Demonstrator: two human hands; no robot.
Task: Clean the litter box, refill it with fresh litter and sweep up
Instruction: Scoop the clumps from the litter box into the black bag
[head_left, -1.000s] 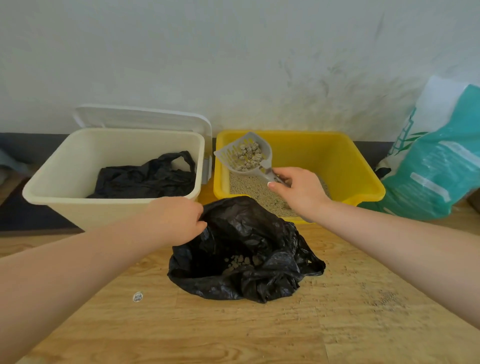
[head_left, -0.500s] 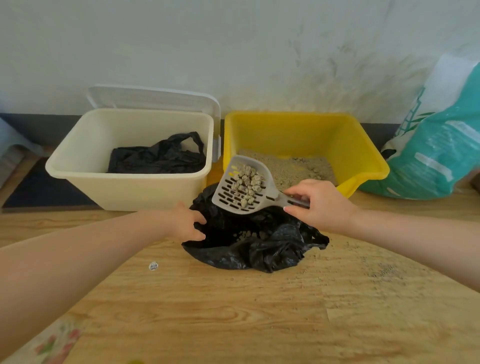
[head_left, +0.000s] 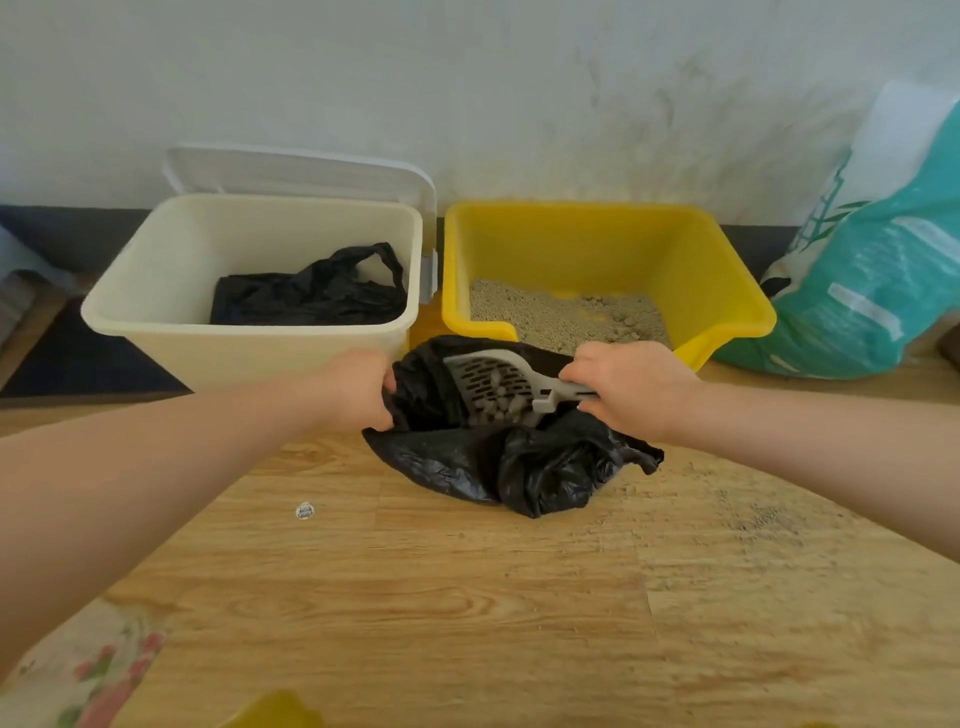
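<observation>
A yellow litter box (head_left: 727, 291) with a thin layer of sandy litter (head_left: 550, 317) stands against the wall. In front of it a black rubbish bag (head_left: 519, 462) lies open on the wooden floor. My right hand (head_left: 631, 389) grips the handle of a grey slotted scoop (head_left: 493, 382), which is tipped on its side over the bag's mouth, with clumps sliding off its lower edge. My left hand (head_left: 358, 389) pinches the bag's left rim and holds it up.
A cream bin (head_left: 156, 291) with a raised white lid (head_left: 291, 171) and a black bag inside stands left of the litter box. A teal and white litter sack (head_left: 872, 280) leans at the right. Loose grains (head_left: 769, 519) and a small round scrap (head_left: 305, 511) dot the floor.
The scoop came from above the litter box down to the bag and tilted over, so its clumps spill into the bag. My left hand kept hold of the bag's rim.
</observation>
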